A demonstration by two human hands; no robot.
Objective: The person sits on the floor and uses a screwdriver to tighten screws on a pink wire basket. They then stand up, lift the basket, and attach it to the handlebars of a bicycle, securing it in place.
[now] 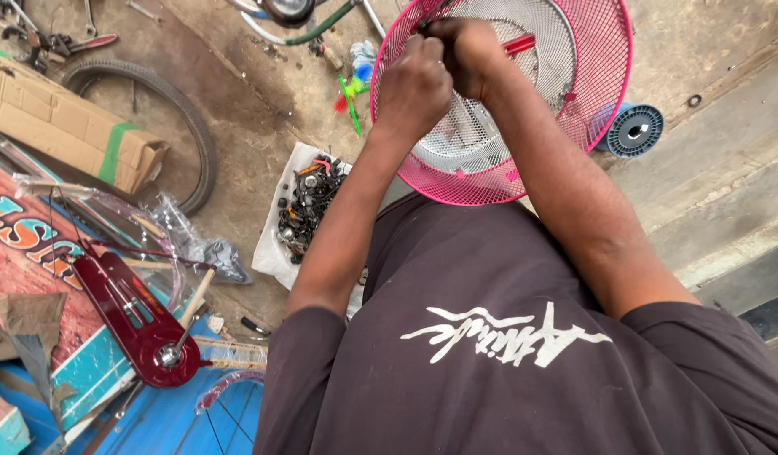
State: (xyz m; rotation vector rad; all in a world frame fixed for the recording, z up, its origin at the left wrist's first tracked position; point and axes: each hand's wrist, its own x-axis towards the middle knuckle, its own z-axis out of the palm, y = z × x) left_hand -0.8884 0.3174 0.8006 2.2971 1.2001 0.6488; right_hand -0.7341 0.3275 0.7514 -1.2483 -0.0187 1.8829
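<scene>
Far centre of the scene: a pink wire-mesh bicycle basket (574,109), round-rimmed and tilted so its open mouth faces the wearer, is propped against the torso, a placing that brings its inner wall within reach of both hands. Left hand (414,88) and right hand (465,52) meet at the far inner rim, both curled into tight fists with the fingers pressed together; the right appears to clamp a slender red-handled tool (520,44), though only a short stub of it shows past the knuckles and its working end is hidden. What the left fist encloses cannot be told. A grey plastic disc-like part (456,152) lies inside the basket, partly masked by the forearms. Left of the basket, a white plastic sheet (275,253) holds a heap of small dark metal fittings (309,202), kept together within arm's reach. Farther left lie a black rubber bicycle tyre (166,105), a brown cardboard box with green tape (60,122) and, nearer, a dark red metal chain guard (128,316). Right of the basket rests a blue-grey spool (632,129). Frame edges cut off the basket's far rim and the tools at top left.
</scene>
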